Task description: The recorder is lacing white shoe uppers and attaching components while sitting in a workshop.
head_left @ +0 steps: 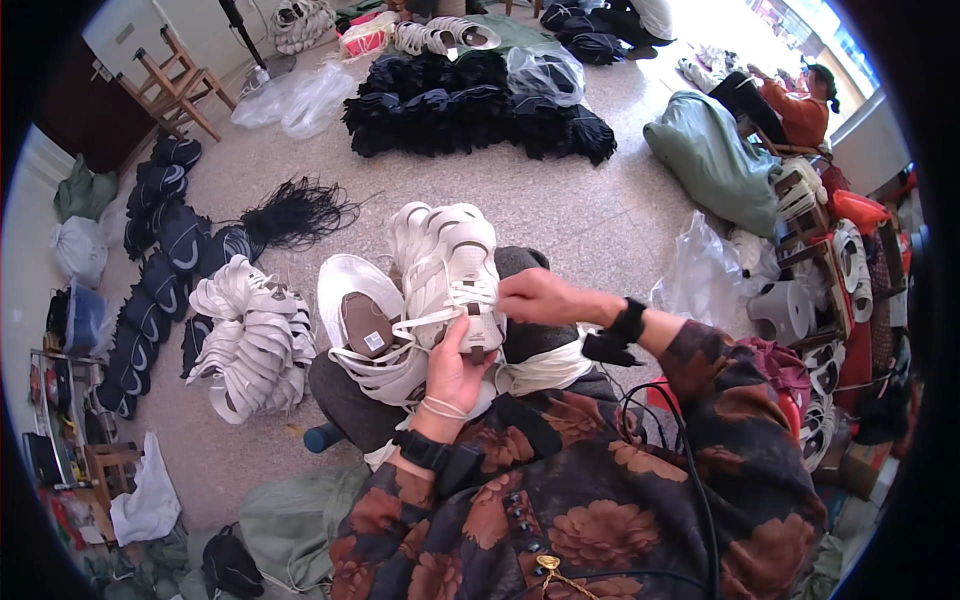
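A white shoe upper (472, 262) lies across my lap, at the front of a nested row of similar uppers. My left hand (455, 378) is closed on its near end, by the tongue, with the thumb on top. A white shoelace (425, 321) loops out to the left from the eyelets. At the upper's right edge my right hand (545, 298) is closed, fingertips pinched together; whatever they hold is too small to make out. Left of these, another white upper (350, 280) with a brown insole-like piece inside rests on my leg.
A bundle of white uppers (255, 335) stands on the floor at left, beside a line of dark uppers (165, 275). Black laces (295, 212) lie beyond. Dark stacks (470, 110) sit farther off. At right are a green sack (710, 155), plastic bag (697, 270) and seated person (800, 110).
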